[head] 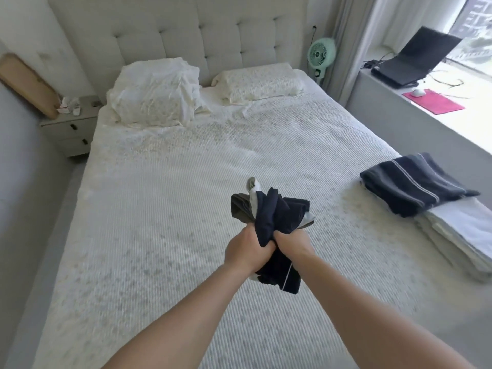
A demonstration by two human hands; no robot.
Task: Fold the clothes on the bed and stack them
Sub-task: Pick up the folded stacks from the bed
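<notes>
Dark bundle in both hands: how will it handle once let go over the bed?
Probably floppy: the bundle bunches and sags below the left hand and right hand. Likely light, since the clothes are held by grip alone above the bed. It looks like several pieces, dark, olive and pale, so they may separate and sprawl rather than land as one.

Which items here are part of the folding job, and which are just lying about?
Job:
- bundle of dark clothes, gripped by left hand and right hand
- folded navy striped garment on top of the white folded stack
- bed

Lying about:
- pillows
- green fan
- laptop
- pink mat
- nightstand
</notes>
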